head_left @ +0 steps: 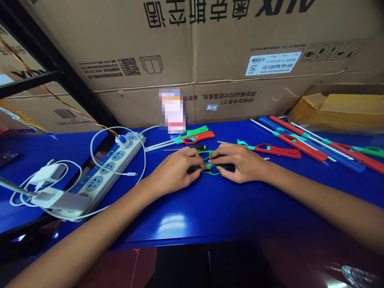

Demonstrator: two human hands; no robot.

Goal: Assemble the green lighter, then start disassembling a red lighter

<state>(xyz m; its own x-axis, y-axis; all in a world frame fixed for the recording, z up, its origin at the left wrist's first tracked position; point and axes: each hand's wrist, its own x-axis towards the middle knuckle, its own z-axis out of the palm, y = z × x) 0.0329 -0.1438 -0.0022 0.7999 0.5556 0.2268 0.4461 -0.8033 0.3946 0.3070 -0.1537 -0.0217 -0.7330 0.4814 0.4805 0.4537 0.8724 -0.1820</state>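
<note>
My left hand (pixel 181 167) is closed around one end of a green stick lighter (pixel 211 173) low over the blue tabletop. From the other side, my right hand (pixel 241 162) pinches the same lighter; its fingers hide much of it, including dark parts inside. Another green lighter piece (pixel 205 153) lies just behind my fingers. A screwdriver (pixel 198 147) with a black and yellow handle rests beyond my left hand. Beside my right hand lies a red lighter (pixel 277 151) with a turquoise trigger part.
A green lighter (pixel 196 131) and a red one (pixel 199 137) lie behind the screwdriver. More red lighters (pixel 303 145) lie on a blue strip at right. A white power strip (pixel 117 160) with cables stands left. Large cardboard boxes (pixel 135 96) back the blue table (pixel 225 212).
</note>
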